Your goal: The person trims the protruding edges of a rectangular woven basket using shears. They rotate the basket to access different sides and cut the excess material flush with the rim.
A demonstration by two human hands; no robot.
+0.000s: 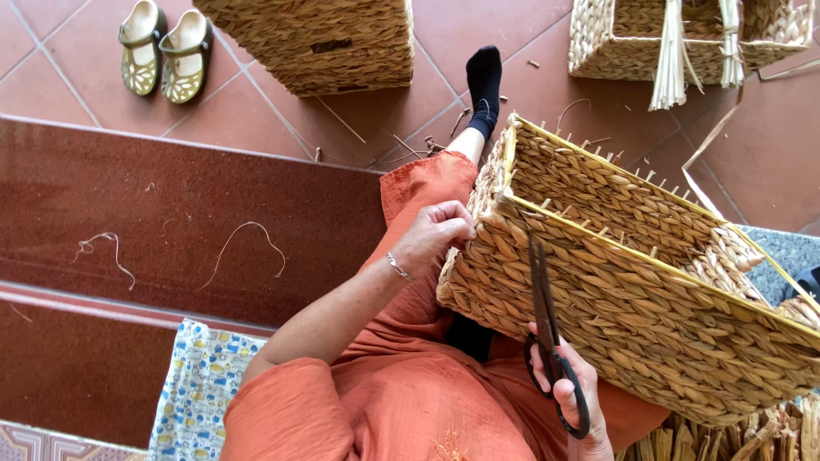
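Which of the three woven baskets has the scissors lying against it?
The large basket on the person's lap: the right hand holds black scissors against its side. The other two stand on the floor tiles beyond.

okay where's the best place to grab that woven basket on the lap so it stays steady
Grip the woven basket at its near top corner, where the left hand pinches the rim now, coming from the lap side. The yellow-edged rim is stiff there and clear of the cut stub ends poking up along it. The right hand props the side wall while holding the scissors.
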